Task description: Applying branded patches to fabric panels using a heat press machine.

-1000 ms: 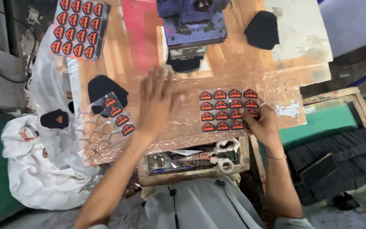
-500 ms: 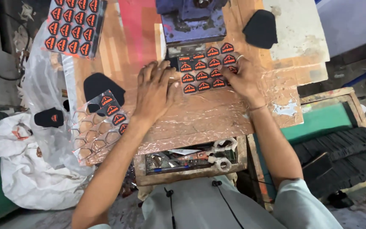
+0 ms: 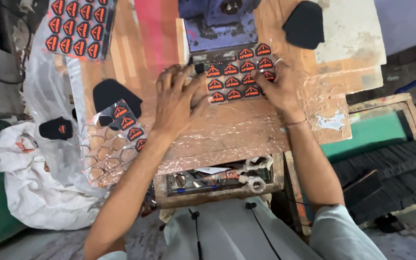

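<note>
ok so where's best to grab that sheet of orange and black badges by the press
Probably the near long edge of the badge sheet, from the person's side. It lies flat, its far edge against the blue machine; the left hand and right hand press on its two ends.

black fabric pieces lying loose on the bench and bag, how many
3: one black piece at the bench's top right, one left of the left hand, one small one on the white bag. Others may be hidden.

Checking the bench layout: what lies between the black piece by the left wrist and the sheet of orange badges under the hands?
In the head view, only the left hand and wrapped wooden benchtop separate the black piece from the badge sheet.
</note>
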